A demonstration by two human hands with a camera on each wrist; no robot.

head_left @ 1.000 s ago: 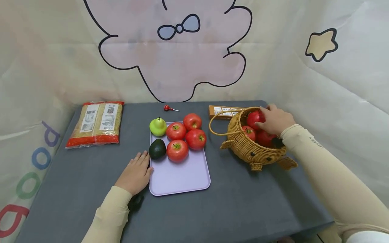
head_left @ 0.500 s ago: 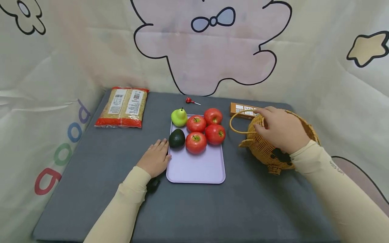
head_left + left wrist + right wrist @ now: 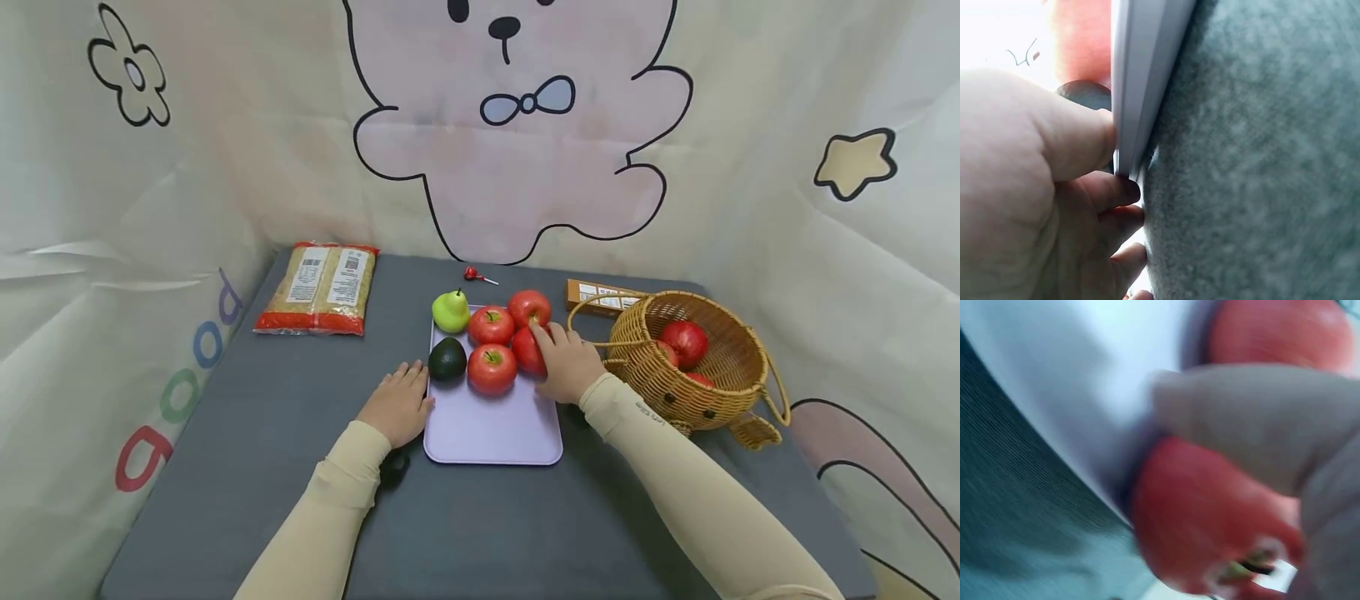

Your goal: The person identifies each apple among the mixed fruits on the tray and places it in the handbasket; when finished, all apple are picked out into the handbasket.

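My right hand [image 3: 568, 362] spreads over a red apple [image 3: 528, 352] at the right side of the lilac tray [image 3: 491, 437]. In the blurred right wrist view its straight thumb lies along that apple [image 3: 1191, 519], and the other fingers are hidden. My left hand [image 3: 396, 407] rests on the table with straight fingers at the tray's left edge. The left wrist view shows its thumb [image 3: 1082, 140] against the tray's side [image 3: 1138, 69]. Several more red apples, including a near one [image 3: 492, 370], sit on the tray with a dark avocado [image 3: 447, 360] and a green pear [image 3: 451, 312].
A wicker basket [image 3: 637, 358] with red apples in it stands right of the tray, its handles hanging outward. Behind it lies a brown box [image 3: 592, 296]. A red-and-clear grain bag [image 3: 318, 287] lies back left, a red lollipop [image 3: 472, 273] near the back edge.
My right hand has come out of the basket and moved left to the apple on the tray, leaving apples in the basket. My left hand stays beside the tray. The head view has shifted.
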